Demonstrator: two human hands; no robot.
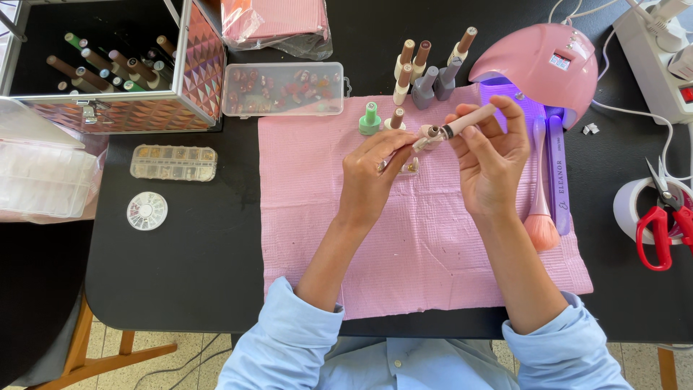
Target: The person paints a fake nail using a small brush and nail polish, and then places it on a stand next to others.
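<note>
- The right hand [492,165] was closed in a pinch on a beige polish brush cap [469,120], its dark tip aimed at the left hand [372,173]; a shaky wrist could have smeared polish past its target.
- The left hand was curled shut around a thin stick [421,142] carrying a small nail tip [431,131], held above the pink mat [404,245] between both hands; a loose hold might have let it drop wet side down.
- Just beyond the left fingers stood a small bottle [396,119], whether open or capped I could not tell, and a green bottle [369,119]; a nudged knuckle could have tipped either.
- Beside the right hand, the pink curing lamp [538,65] glowed; stray light might have hardened polish on the brush.
- Farther right, red scissors [660,224] sat in a cup [629,206], easy to snag with a sleeve.
</note>
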